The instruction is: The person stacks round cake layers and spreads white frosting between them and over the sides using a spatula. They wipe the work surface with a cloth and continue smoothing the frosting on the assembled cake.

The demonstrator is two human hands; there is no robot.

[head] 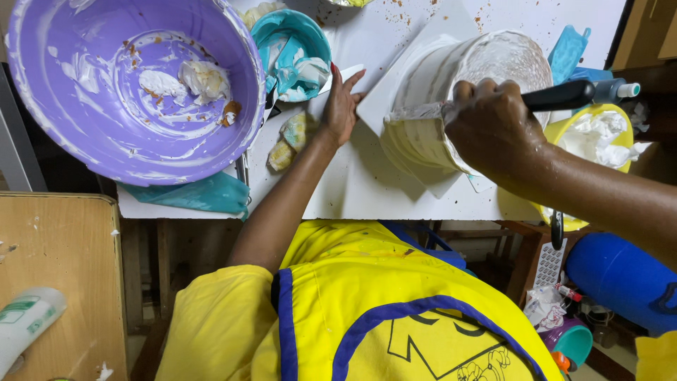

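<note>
A tall round cake (pixel 486 60) coated in white cream stands on a white square board (pixel 419 46) on the white table (pixel 367 187). My right hand (pixel 493 123) grips the black handle of a spatula (pixel 560 95), and its cream-covered blade lies flat against the near side of the cake. My left hand (pixel 342 106) rests with fingers spread on the left corner of the board. I wear a yellow apron (pixel 367 310) with blue trim.
A large purple bowl (pixel 84 134) with cream smears fills the upper left. Beside it sit a teal bowl (pixel 293 28) and a teal piping bag (pixel 197 194). A yellow bowl (pixel 564 127) is at the right, a blue drum (pixel 620 282) below it, a wooden table (pixel 56 268) lower left.
</note>
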